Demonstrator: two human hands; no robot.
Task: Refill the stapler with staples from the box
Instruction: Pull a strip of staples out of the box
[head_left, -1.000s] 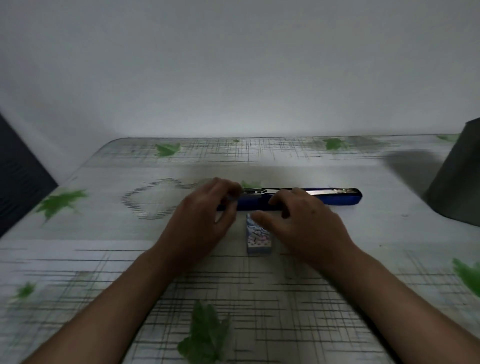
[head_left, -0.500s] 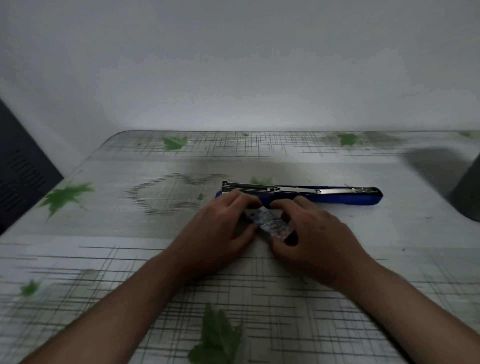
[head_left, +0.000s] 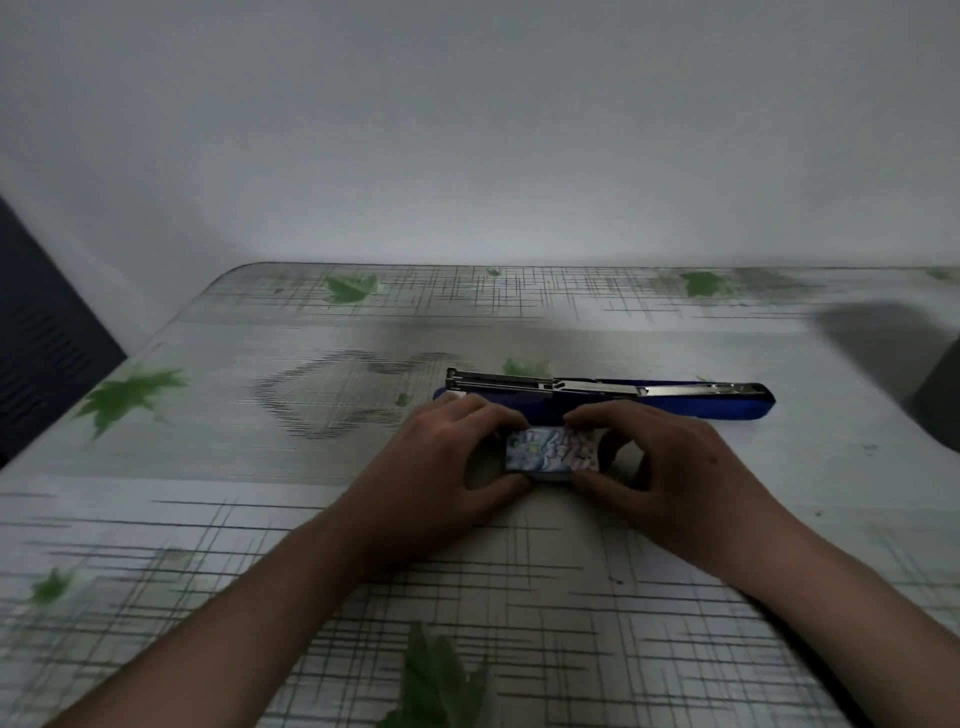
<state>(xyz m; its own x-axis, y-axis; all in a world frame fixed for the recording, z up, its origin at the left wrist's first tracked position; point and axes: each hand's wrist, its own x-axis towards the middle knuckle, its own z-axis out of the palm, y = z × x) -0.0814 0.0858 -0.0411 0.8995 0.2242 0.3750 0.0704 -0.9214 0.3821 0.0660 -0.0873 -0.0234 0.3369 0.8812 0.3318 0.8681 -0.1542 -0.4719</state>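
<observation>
Both hands are on the box (head_left: 551, 450) now, right in the middle of the table (head_left: 519, 571). The left hand (head_left: 441, 478) pinches the box's left end, fingers (head_left: 488, 415) curled over the far edge and thumb (head_left: 501, 486) tucked under the near edge. The right hand (head_left: 675, 473) mirrors it on the right end, fingers over the top, thumb pressing in from the near side. So both grips are closed on that small box, its pale blue patterned face turned up toward the camera, long side running left to right. Whether the box rests on the table or is lifted just clear of it, hard to tell from here. Just behind the hands lies the stapler (head_left: 608, 397), long and blue, stretched left to right, lying open with its metal staple channel exposed along the top. The knuckles of both hands sit close in front of its blue base; touching or not, I cannot tell. The table carries a printed cloth of dark crossed lines and green leaves. At the far right edge, a dark object (head_left: 940, 410) is partly cut off by the frame.
</observation>
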